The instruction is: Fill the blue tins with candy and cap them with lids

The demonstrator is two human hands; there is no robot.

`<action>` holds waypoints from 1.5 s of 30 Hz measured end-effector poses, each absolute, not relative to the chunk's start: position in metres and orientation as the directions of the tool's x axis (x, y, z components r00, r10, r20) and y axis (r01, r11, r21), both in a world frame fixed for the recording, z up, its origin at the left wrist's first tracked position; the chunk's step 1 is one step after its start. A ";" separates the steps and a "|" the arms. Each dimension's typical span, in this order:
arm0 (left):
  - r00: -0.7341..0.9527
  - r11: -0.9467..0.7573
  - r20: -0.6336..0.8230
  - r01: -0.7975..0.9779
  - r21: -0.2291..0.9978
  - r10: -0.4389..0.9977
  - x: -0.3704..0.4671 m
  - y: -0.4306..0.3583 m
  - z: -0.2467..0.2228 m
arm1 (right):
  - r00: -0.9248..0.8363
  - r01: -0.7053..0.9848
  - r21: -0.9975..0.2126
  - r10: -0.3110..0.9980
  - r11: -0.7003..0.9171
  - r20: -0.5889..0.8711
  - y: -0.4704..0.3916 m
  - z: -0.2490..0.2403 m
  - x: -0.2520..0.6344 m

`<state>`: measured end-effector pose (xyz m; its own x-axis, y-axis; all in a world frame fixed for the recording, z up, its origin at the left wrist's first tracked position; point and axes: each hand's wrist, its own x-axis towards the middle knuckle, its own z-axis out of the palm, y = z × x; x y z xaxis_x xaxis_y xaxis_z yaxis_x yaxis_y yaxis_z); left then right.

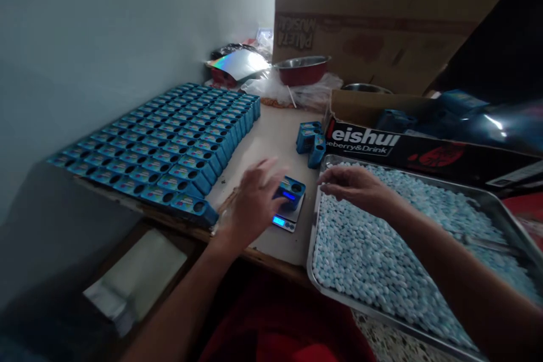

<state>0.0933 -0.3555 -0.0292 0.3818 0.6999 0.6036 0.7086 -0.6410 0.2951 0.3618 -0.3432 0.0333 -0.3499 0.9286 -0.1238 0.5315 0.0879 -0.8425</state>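
Note:
A small blue box (pixel 298 188) with a round dark hole in its top rests on a digital pocket scale (pixel 294 218), whose display glows blue. Beside the box is my left hand (pixel 253 203), its fingers apart and slightly blurred; nothing shows in its grasp. My right hand (pixel 352 185) hovers above the near-left part of a metal tray (pixel 311 268), fingers drawn together in a pinch. Whatever lies between those fingertips is hidden. Small white and pale-blue candies (pixel 365 254) fill the tray, and a metal scoop (pixel 487 244) lies on them, partly behind my right forearm.
Rows of blue boxes (pixel 169 147) cover the table's left side by the wall. Several loose boxes (pixel 309 138) stand near a black carton (pixel 373 141) holding more. Farther back are a red bowl (pixel 302 70) and a tall cardboard box (pixel 382 17).

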 end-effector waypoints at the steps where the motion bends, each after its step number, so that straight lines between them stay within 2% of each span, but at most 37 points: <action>1: 0.516 -0.692 0.507 0.675 0.255 0.690 0.101 -0.343 -0.018 | -0.342 0.521 -0.848 0.934 0.096 -0.105 -0.340 0.033 0.360; 3: 0.702 -0.766 0.307 0.586 0.265 0.643 0.108 -0.318 -0.003 | -0.324 0.532 -0.841 0.941 0.100 -0.093 -0.337 0.029 0.363; 5: 0.764 -0.772 0.190 0.539 0.335 0.616 0.095 -0.299 0.007 | -0.329 0.614 -0.782 0.935 0.106 -0.131 -0.340 0.020 0.377; 9: 0.662 -0.666 0.176 0.624 0.410 0.729 0.019 -0.290 0.027 | -0.269 0.799 -0.594 0.939 0.092 -0.216 -0.360 -0.006 0.423; 12: 0.620 -0.605 0.107 0.690 0.397 0.777 -0.042 -0.300 0.037 | -0.206 0.781 -0.625 0.943 -0.004 -0.262 -0.373 -0.020 0.447; 15: 0.629 -0.593 0.067 0.685 0.422 0.774 -0.075 -0.309 0.032 | -0.163 0.738 -0.672 0.947 -0.069 -0.277 -0.377 -0.022 0.450; 18: 0.660 -0.634 0.087 0.664 0.396 0.746 -0.085 -0.314 0.020 | -0.161 0.719 -0.693 0.953 -0.065 -0.256 -0.376 -0.021 0.443; 22: 0.635 -0.651 0.159 0.700 0.293 0.756 -0.080 -0.327 0.010 | -0.156 0.702 -0.712 0.969 -0.026 -0.189 -0.379 -0.026 0.442; 25: 0.497 -0.616 0.423 0.760 0.210 0.758 -0.047 -0.340 0.007 | -0.056 0.741 -0.671 0.995 -0.013 -0.080 -0.388 -0.033 0.448; 28: 0.334 -0.590 0.634 0.769 0.245 0.698 0.025 -0.332 0.001 | 0.006 0.794 -0.608 0.999 0.015 0.032 -0.395 -0.036 0.452; 31: 0.240 -0.521 0.579 0.762 0.385 0.779 0.114 -0.280 -0.012 | 0.005 0.816 -0.574 0.993 0.065 0.121 -0.396 -0.037 0.452; 33: 0.133 -0.385 0.429 0.718 0.579 0.894 0.164 -0.229 -0.024 | 0.013 0.831 -0.550 0.986 0.083 0.168 -0.394 -0.038 0.450; 36: 0.112 -0.332 0.364 0.702 0.630 0.925 0.214 -0.162 -0.041 | -0.009 0.856 -0.508 0.984 0.101 0.180 -0.395 -0.040 0.448; 39: 0.130 -0.339 0.348 0.683 0.648 0.928 0.233 -0.132 -0.052 | -0.014 0.887 -0.453 0.986 0.087 0.164 -0.398 -0.039 0.454; 42: 0.114 -0.338 0.358 0.669 0.662 0.927 0.219 -0.137 -0.051 | 0.070 0.913 -0.408 0.981 0.011 0.182 -0.400 -0.033 0.470; 45: 0.046 -0.351 0.433 0.664 0.660 0.900 0.174 -0.168 -0.037 | 0.148 0.916 -0.397 0.969 -0.058 0.200 -0.401 -0.027 0.484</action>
<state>0.1742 -0.1675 -0.0374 0.0458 0.9003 0.4328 0.6643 -0.3510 0.6599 0.4837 -0.4009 -0.0273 0.1479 0.9686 0.2000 0.9159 -0.0578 -0.3972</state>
